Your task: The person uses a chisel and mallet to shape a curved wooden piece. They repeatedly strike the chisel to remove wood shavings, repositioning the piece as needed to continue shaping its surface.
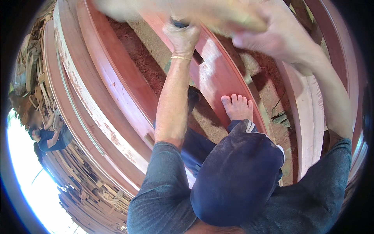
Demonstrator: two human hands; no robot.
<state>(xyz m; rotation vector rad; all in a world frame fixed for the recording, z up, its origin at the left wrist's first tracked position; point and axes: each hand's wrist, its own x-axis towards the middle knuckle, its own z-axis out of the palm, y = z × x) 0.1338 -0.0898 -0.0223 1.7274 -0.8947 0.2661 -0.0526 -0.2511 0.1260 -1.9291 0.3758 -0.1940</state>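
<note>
My left hand (pixel 182 36) is closed around a dark tool handle (pixel 180 23) that stands on a reddish wooden plank (pixel 218 78). A thin band circles that wrist. My right hand (pixel 274 37) is raised at the top right, blurred by motion, gripping a pale wooden piece (pixel 175 11) that stretches across the top of the view above the left hand. A notch (pixel 200 58) is cut in the plank just below the left hand. My bare foot (pixel 237 107) rests on the same plank, with my dark-trousered knee (pixel 237 175) bent over it.
Long curved reddish and pale planks (pixel 101 89) lie side by side on a sawdust-covered floor (pixel 140 58). Stacked scrap wood (pixel 85 183) fills the lower left. Another person in a dark top (pixel 48 138) is at the far left edge.
</note>
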